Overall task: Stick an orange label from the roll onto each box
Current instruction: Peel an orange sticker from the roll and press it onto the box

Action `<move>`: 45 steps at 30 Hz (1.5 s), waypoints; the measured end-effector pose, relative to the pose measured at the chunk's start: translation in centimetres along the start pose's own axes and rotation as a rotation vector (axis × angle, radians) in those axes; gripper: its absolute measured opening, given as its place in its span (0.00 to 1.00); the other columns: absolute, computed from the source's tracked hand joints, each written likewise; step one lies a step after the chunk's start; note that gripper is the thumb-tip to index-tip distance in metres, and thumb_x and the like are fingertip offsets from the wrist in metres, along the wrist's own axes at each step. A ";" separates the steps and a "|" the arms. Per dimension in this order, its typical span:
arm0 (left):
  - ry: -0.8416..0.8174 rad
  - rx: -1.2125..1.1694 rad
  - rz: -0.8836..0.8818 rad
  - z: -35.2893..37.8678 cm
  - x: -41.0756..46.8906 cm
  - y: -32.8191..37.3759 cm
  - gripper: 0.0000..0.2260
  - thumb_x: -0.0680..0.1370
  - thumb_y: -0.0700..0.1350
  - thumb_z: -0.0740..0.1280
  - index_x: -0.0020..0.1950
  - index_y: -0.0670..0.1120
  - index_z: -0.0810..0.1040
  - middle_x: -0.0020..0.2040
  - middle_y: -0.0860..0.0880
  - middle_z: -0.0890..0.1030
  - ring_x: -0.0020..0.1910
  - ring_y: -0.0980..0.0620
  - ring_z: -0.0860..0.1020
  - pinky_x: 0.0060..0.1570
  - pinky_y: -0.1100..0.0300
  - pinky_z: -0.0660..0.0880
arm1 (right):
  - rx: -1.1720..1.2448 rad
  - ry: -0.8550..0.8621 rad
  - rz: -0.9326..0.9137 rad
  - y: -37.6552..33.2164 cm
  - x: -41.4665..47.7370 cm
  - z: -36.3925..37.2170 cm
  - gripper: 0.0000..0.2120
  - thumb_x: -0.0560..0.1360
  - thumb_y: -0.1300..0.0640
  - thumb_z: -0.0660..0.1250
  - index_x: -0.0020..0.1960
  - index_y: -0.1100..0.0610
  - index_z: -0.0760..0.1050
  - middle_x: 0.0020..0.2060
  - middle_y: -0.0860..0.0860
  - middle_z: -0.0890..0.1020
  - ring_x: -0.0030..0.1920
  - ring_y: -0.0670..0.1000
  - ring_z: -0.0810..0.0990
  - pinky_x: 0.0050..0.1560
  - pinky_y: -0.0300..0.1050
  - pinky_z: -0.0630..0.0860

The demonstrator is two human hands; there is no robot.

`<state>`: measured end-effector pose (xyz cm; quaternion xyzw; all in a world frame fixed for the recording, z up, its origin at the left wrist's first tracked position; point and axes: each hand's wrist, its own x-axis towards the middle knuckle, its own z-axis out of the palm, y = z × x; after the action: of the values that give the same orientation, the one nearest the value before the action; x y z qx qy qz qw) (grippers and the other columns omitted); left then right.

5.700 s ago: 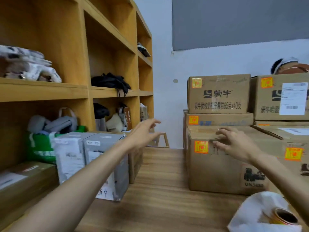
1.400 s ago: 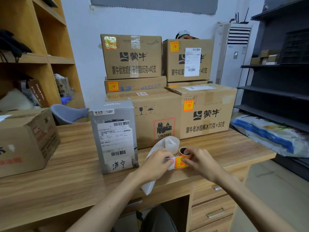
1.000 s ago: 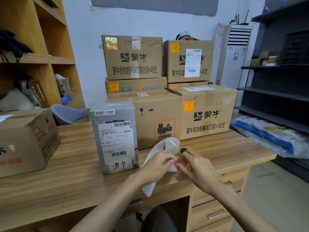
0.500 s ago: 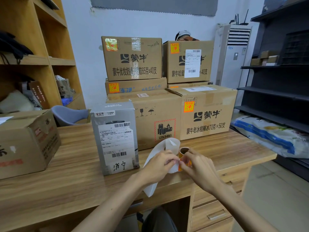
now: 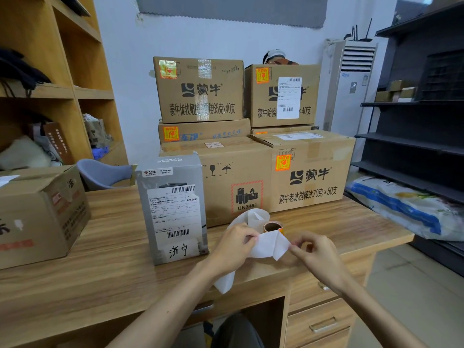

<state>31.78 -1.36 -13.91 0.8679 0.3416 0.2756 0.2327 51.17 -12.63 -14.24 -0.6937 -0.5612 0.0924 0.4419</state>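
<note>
Paper backing point(image 5: 267, 246) pinched by left hand point(image 5: 233, 247) and right hand point(image 5: 316, 252).
Uneven pull could tear it or topple the roll point(image 5: 272, 226).

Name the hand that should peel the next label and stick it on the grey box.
Right, most likely: the right hand pinches the free corner of the white backing strip, while the left hand grips the strip, anchoring it. The grey box stands left of both hands.

Wooden desk point(image 5: 113, 285): cardboard boxes point(image 5: 313, 177), label roll point(image 5: 272, 226)
</note>
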 end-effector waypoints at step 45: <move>0.498 -0.305 -0.042 -19.0 -8.3 4.3 0.06 0.78 0.44 0.72 0.41 0.48 0.86 0.41 0.49 0.85 0.47 0.45 0.81 0.51 0.49 0.77 | -0.063 0.337 -0.758 -17.9 1.4 4.7 0.11 0.81 0.47 0.63 0.45 0.52 0.77 0.39 0.44 0.75 0.31 0.44 0.71 0.28 0.45 0.69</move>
<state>16.55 -6.02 0.07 0.7213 0.3606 0.5234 0.2754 36.27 -9.40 -3.65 -0.4565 -0.6992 -0.2089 0.5090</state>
